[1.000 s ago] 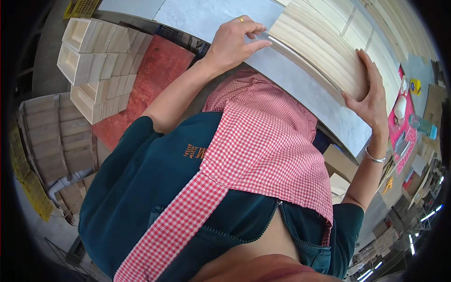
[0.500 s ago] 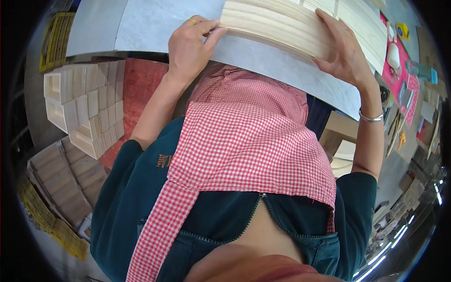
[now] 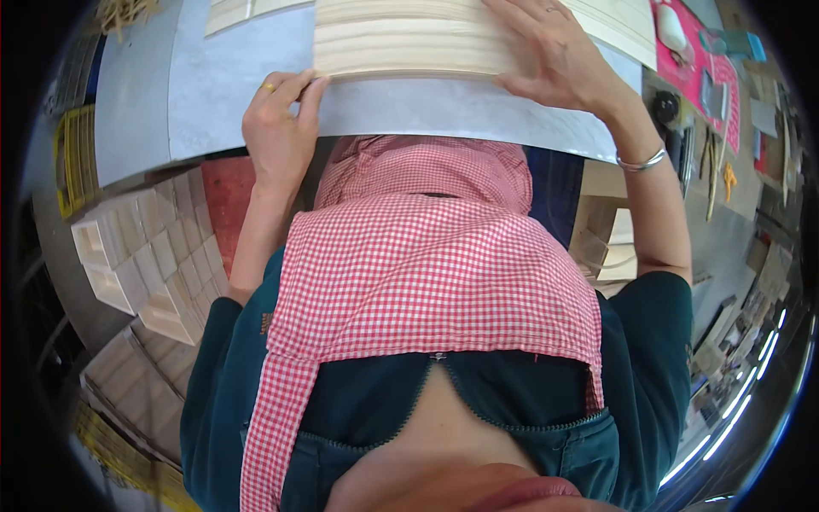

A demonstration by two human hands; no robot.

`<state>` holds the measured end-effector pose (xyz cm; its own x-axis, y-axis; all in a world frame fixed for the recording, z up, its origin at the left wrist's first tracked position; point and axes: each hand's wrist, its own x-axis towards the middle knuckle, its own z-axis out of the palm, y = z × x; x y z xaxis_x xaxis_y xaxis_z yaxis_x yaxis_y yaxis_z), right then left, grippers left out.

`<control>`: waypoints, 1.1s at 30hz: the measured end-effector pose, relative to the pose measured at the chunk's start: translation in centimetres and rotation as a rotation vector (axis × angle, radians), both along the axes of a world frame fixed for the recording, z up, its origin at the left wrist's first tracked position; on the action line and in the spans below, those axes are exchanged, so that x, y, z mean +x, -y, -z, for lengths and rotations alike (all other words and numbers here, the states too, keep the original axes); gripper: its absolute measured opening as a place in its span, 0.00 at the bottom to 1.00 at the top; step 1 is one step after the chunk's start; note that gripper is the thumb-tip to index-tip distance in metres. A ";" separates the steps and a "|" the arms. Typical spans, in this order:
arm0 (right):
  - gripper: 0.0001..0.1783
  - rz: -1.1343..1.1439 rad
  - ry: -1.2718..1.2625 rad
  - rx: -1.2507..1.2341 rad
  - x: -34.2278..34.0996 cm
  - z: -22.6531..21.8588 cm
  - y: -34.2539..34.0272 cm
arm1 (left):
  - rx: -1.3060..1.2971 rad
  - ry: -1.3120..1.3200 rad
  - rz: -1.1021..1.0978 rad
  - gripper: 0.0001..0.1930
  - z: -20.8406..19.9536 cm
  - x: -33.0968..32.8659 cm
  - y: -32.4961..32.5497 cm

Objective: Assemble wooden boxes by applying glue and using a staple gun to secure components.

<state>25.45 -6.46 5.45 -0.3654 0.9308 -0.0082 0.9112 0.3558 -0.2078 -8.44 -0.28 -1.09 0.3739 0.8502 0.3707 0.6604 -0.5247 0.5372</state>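
Tilted before, the front edge of the counter (image 3: 392, 111) now runs nearly level across the view, and the pale wooden board (image 3: 409, 38) and both hands appear farther left than a second ago. The scene is seen from above, looking down past the wearer's own chest. The board lies on the pale, marbled counter, its long near edge roughly parallel to the counter's front edge; its far side is cut off by the top of the view. The left hand (image 3: 280, 128), wearing a yellow ring (image 3: 270, 86), has thumb and fingertips close together at the board's near left corner; whether it grips or only touches cannot be told. The right hand (image 3: 572, 68) is spread wide, fingers over the board's top and thumb by its near edge, toward the right end. A silver bracelet (image 3: 641, 160) circles that wrist. The hands are well apart. More pale wood panels (image 3: 618, 26) lie to the board's right. A red-and-white checked apron (image 3: 426, 273) covers the wearer's front. Below the counter, at left, stacked wooden boxes (image 3: 149, 243) stand beside a red surface (image 3: 226, 205). At upper right, a white bottle (image 3: 671, 27) lies on a pink mat (image 3: 695, 64).
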 end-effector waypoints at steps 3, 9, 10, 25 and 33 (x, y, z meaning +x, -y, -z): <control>0.36 0.264 -0.175 0.198 2.5 1.2 3.7 | -0.003 0.016 0.032 0.08 0.0 0.2 -0.1; 0.09 0.593 -0.366 0.309 2.2 4.2 9.8 | -0.051 -0.005 0.056 0.08 -0.2 0.0 -0.1; 0.05 0.622 -0.367 0.276 2.0 4.2 10.3 | -0.065 -0.012 0.058 0.08 -0.2 0.1 -0.1; 0.02 0.617 -0.450 0.216 1.9 4.6 10.2 | -0.107 0.002 0.103 0.07 -1.2 0.5 0.0; 0.01 0.498 -0.508 0.267 3.3 5.6 10.0 | -0.108 -0.010 0.111 0.05 -1.4 0.8 -0.2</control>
<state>28.77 -16.42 -0.14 0.1997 0.9335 0.2979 0.7929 0.0247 -0.6089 -7.65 -0.04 0.34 0.4709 0.8384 0.2746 0.6075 -0.5338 0.5882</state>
